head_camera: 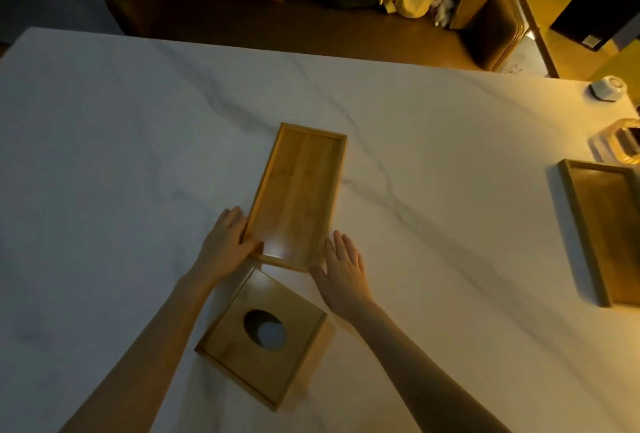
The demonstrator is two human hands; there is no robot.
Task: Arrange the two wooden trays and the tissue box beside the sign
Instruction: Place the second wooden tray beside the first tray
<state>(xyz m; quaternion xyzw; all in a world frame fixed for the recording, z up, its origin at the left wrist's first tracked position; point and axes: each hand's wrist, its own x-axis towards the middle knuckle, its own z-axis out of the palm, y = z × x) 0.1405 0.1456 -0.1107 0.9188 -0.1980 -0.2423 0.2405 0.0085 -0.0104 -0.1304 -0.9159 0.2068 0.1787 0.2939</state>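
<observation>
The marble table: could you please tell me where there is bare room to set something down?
The white marble table is bare all along its left and far side, and between the central rectangular wooden tray and the second wooden tray at the right edge. It is crowded near the square wooden tissue box, between both hands.

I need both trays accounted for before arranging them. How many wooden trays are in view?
2. One wooden tray lies mid-table between the left hand and right hand; the second tray sits at the right edge, partly cut off.
</observation>
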